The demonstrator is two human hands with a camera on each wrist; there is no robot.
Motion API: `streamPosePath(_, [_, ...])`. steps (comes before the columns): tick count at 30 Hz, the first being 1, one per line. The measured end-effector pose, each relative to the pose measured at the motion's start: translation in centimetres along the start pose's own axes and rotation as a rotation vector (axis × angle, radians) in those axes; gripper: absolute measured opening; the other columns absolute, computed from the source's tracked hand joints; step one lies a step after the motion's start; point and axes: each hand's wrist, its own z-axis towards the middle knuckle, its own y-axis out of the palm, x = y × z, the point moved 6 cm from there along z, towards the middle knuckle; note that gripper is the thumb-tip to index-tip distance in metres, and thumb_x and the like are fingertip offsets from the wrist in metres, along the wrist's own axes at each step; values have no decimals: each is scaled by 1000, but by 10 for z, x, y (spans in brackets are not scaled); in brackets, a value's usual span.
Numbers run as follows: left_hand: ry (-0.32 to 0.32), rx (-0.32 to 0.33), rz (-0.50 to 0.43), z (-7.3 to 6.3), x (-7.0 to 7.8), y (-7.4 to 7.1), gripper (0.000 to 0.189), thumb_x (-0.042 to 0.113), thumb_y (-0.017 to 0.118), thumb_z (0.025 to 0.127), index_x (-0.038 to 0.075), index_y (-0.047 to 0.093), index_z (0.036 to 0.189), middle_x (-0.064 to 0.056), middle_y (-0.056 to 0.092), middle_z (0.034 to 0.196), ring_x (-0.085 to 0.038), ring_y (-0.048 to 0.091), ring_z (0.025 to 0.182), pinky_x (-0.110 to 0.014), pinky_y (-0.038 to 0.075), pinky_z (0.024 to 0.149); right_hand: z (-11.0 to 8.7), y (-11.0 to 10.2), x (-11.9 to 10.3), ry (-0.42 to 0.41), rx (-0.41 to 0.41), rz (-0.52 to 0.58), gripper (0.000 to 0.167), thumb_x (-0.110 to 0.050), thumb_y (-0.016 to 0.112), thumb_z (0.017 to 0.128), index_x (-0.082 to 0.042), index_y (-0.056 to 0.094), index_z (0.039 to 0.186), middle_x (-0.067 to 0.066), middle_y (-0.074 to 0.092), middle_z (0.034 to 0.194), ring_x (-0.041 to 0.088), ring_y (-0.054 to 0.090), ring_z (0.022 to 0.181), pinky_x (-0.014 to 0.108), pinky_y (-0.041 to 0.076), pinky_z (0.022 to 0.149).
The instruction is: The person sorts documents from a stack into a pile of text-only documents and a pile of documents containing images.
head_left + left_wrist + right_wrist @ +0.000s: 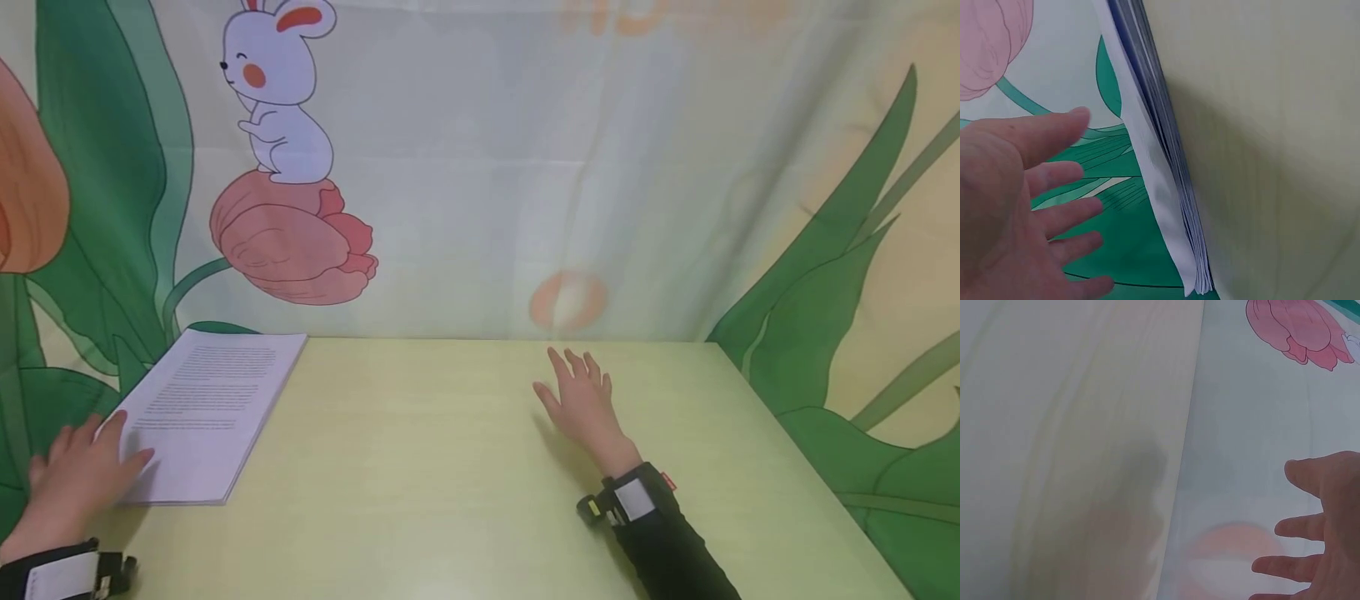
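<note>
White rectangular stack of printed paper sheets (202, 400) lies flat on left side of pale-yellow table (420, 467). Bare left hand (82, 471), fingers spread, at stack's left edge; contact unclear. Bare right hand (587, 412), fingers spread wide, above table's right half, well apart from paper. Pale fabric backdrop (465, 167) behind, printed with white rabbit (285, 142).

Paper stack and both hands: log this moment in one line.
left hand: fingers spread, near paper stack, contact unclear | right hand: empty, fingers spread, over table | paper stack: printed side up, table's left side
</note>
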Motion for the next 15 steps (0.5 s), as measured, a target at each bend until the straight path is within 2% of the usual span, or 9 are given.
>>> streamPosePath(3, [-74,-77,27,4,-7,6,73,28,59,88,-16,24,135,-44,20,129,-63,15,121,-75,17,98,0,0,0,6,-1,-1,62,-43,47,96,-11,31,147,22,33,148,47,20,138,71,19,103])
streamPosePath(6, [-113,-144,55,7,-15,11,74,32,60,86,-17,27,131,-45,26,122,-64,24,114,-74,26,92,0,-2,0,6,1,-3,63,-43,48,96,-11,32,147,23,34,148,47,21,138,71,20,103])
streamPosePath(11, [-119,-199,82,8,-23,20,76,34,63,85,-19,28,126,-46,32,114,-65,32,105,-73,34,85,0,-2,0,9,-3,-5,62,-44,48,96,-11,33,147,22,35,148,47,22,138,71,21,103])
streamPosePath(15, [-107,-199,85,8,-24,23,77,33,64,84,-21,26,125,-47,33,112,-65,33,103,-70,36,84,0,-2,1,14,-5,-9,63,-44,48,96,-11,33,147,23,35,148,47,22,138,71,21,103])
